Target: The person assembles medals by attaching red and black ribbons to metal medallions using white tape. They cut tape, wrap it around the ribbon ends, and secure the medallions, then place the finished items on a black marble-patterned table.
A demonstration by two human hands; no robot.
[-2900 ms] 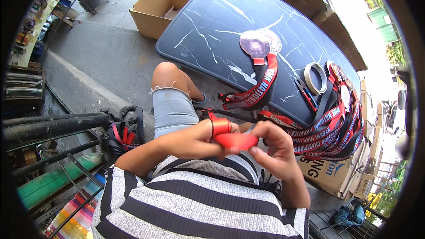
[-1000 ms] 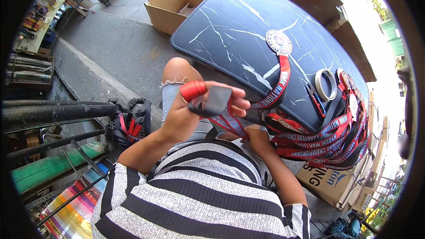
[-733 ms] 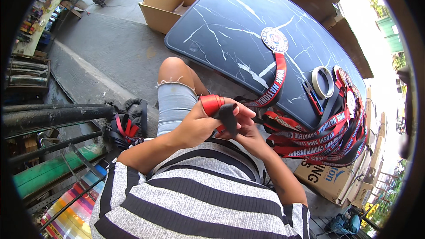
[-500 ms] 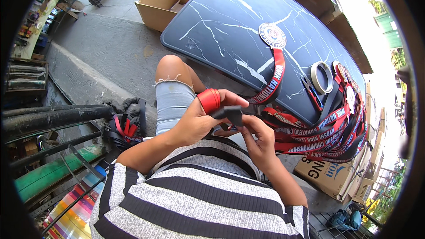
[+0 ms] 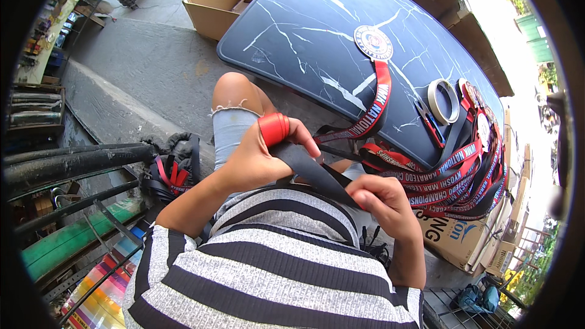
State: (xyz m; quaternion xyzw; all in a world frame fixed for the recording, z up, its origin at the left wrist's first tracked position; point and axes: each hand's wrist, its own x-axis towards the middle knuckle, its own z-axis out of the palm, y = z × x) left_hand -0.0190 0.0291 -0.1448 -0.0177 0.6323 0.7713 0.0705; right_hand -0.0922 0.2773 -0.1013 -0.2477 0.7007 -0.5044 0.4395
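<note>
A flat black ribbon [image 5: 314, 173] is stretched taut between my hands, above my lap. My left hand [image 5: 253, 158] grips its upper end, with a band of shiny red ribbon [image 5: 274, 129] wrapped round the fingers. My right hand [image 5: 387, 201] pinches the lower end between thumb and fingers. On the near side of the dark marbled table [image 5: 286, 36] lies a round medal [image 5: 373, 42]. Its red printed ribbon [image 5: 379, 94] hangs over the edge toward my left hand; whether it joins the black ribbon cannot be made out.
A tape roll [image 5: 443, 102] and red-handled cutters [image 5: 431, 128] lie beside a heap of medal ribbons [image 5: 454, 176] that hangs off the table's right side. An open cardboard box [image 5: 210, 12] stands at the far left, another carton [image 5: 451, 240] below the heap. Black metal bars [image 5: 79, 161] are at my left.
My right hand has moved right and down, drawing the bunched black ribbon out into a straight length. My left hand has shifted slightly left, still gripping.
</note>
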